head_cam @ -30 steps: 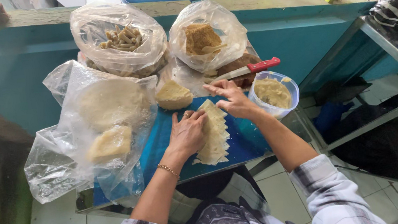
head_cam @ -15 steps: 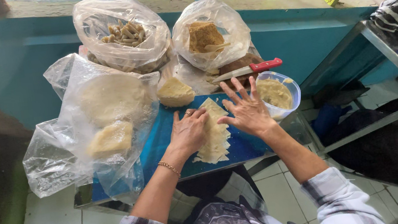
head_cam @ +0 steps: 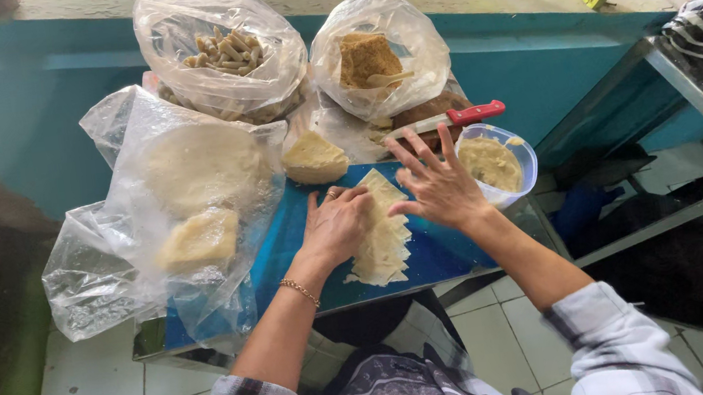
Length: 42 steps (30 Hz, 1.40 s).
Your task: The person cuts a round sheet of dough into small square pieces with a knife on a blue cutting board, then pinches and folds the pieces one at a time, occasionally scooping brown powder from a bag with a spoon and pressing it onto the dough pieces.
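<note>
Blue worktop (head_cam: 448, 253) below a teal wall: left hand (head_cam: 339, 224) presses flat on the wrapper stack (head_cam: 382, 240), right hand (head_cam: 440, 187), fingers spread, hovers just beside it. Separating one sheet likely follows.

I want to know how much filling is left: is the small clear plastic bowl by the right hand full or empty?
Nearly full: the small clear plastic bowl holds a pale yellowish-brown mash reaching close to its rim.
</note>
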Tool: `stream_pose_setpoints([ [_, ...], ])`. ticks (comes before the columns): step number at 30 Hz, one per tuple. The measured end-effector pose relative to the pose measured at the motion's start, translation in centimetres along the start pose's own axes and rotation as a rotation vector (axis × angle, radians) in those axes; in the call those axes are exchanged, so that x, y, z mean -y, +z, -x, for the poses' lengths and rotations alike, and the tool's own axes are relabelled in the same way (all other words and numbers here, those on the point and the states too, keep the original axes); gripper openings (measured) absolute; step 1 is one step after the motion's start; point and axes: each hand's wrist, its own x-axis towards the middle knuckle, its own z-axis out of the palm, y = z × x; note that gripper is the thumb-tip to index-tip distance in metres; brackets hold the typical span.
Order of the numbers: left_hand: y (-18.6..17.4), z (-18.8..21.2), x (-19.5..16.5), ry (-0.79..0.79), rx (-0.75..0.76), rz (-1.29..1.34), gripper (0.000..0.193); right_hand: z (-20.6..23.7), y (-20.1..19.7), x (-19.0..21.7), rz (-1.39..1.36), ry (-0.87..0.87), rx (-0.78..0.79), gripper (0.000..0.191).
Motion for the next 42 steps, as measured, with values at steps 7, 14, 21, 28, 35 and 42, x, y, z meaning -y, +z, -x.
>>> stream_pose_setpoints([
  [7, 1.3, -0.6, 1.2, 0.040, -0.085, 0.123, 0.032, 5.6, -3.1, 3.5, -0.391, -0.085, -0.191, 0.080],
  [14, -1.1, 3.5, -1.3, 0.141, -0.211, -0.045, 0.031, 8.0, -3.6, 5.9, -0.159, -0.177, -0.174, 0.092],
  [21, -2.3, 9.8, -4.5, 0.225, -0.164, -0.064, 0.018, 8.4, -2.5, 4.8, 0.026, -0.200, -0.130, 0.100],
  [28, -2.2, 8.2, -6.1, 0.246, -0.337, 0.058, 0.028, 10.2, 1.5, -2.0, -0.509, 0.568, -0.193, 0.084],
  [35, 4.1, -5.8, -11.6, 0.301, -0.389, -0.016, 0.035, 10.6, 5.2, -0.5, -0.347, 0.667, -0.231, 0.080],
  [42, 8.4, -13.1, -10.1, 0.229, -0.078, 0.014, 0.011, 11.9, 4.6, -0.3, -0.372, 0.694, -0.257, 0.067],
])
